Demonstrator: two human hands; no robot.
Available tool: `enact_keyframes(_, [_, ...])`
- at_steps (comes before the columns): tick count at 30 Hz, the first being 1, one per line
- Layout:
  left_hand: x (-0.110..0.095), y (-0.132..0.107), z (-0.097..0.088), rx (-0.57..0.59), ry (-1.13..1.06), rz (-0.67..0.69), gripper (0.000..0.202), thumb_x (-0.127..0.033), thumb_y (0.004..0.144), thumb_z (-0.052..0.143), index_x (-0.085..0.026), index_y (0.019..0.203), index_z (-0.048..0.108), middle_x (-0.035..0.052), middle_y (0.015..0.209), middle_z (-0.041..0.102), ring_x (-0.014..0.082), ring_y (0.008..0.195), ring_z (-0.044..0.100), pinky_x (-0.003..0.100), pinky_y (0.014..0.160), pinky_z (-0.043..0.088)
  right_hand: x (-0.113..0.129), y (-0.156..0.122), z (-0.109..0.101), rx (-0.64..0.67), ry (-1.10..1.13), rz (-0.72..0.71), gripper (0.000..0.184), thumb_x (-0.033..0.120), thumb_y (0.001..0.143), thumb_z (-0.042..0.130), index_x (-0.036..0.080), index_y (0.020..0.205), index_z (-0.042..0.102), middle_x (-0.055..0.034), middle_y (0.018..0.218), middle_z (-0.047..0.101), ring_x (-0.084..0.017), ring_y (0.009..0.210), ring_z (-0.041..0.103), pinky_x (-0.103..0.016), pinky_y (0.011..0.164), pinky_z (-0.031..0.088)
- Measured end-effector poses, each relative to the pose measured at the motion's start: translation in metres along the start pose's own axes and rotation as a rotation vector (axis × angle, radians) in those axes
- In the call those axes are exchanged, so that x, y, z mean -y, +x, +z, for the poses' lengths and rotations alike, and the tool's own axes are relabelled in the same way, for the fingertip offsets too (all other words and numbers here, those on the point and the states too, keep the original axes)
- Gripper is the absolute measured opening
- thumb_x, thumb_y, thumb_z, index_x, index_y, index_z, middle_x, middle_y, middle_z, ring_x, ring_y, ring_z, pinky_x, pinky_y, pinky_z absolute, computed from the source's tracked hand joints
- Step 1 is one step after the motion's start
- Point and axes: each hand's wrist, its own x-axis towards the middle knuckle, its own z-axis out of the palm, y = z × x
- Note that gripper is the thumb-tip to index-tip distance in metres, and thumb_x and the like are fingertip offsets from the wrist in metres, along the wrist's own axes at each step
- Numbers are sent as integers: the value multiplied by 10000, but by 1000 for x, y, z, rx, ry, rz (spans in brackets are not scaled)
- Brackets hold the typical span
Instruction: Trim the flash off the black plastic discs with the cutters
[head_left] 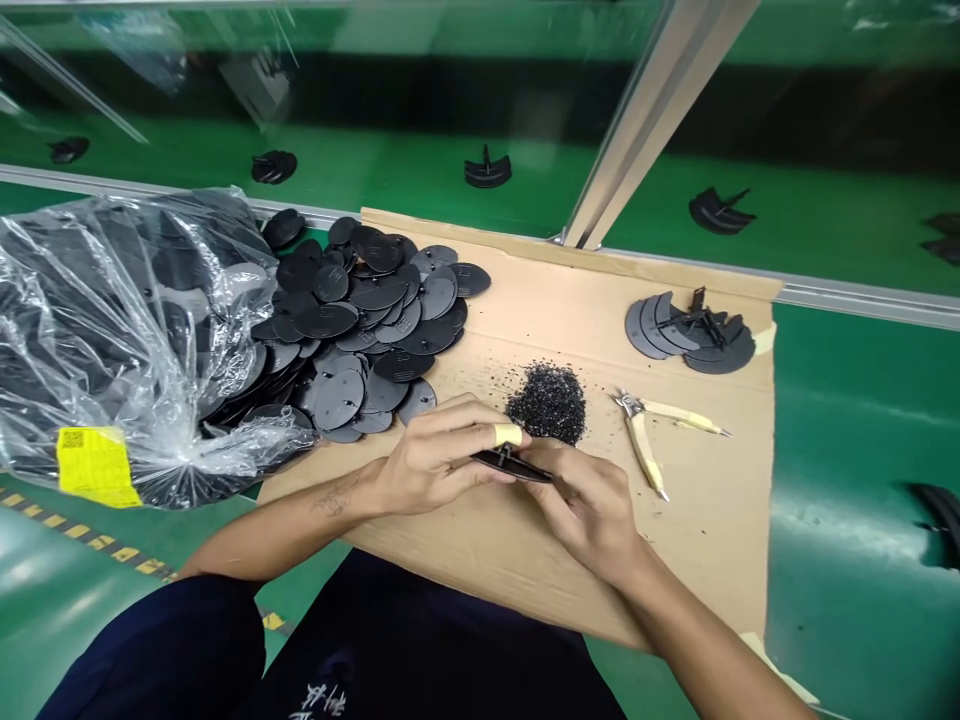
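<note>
Between both hands, over the near part of the cardboard, is a thin black plastic disc [517,464] seen nearly edge-on, with a small raised bit on its upper side. My left hand [442,455] grips its left end; yellow tape wraps one fingertip. At its right end, my right hand [589,500] holds it with fingers closed, partly hiding it. Just beyond the hands lies a heap of small black plastic scraps [551,400]. To the right rest side cutters [637,420] with pale yellow handles, jaws apart. Further back sit several black curved parts [686,335] in a loose stack.
A large pile of black oval discs [375,310] covers the left of the cardboard sheet [555,300]. Beside it bulges a clear plastic bag [135,350] of similar discs, with a yellow label [97,467]. Behind the cardboard, black parts [487,170] lie spaced along a green surface, past a metal post [637,130].
</note>
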Motion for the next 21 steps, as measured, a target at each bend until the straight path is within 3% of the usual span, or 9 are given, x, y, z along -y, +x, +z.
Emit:
enact_keyframes(6, [-1,-2,1,-48,-43,32,218,-215,906,738,-165,1118,730,84,966,764,163,878,716,293,788,595,1,0,1,36,35,17,159,98,969,569,233,976,653,-66,1011,760,-178,871,739,-273,701,591])
enact_keyframes(11, [-1,-1,0,-28,1,54,194,-199,955,667,-131,1129,717,117,972,757,174,895,719,305,774,604,1,0,1,15,15,-33,167,42,952,566,197,967,625,-69,960,733,-143,780,702,-245,652,563])
enact_keyframes(16, [-3,-1,0,-52,-15,61,212,-197,893,752,-152,1099,723,92,947,768,163,850,723,288,756,607,1,2,0,32,22,-70,211,-2,936,550,200,971,604,-61,947,724,-144,809,702,-238,669,556])
enact_keyframes(21, [-1,0,1,-15,-3,79,200,-211,972,642,-91,1117,711,136,968,748,175,905,717,302,784,610,0,2,0,27,-7,-68,180,30,950,543,196,965,610,-64,933,710,-137,750,679,-239,624,544])
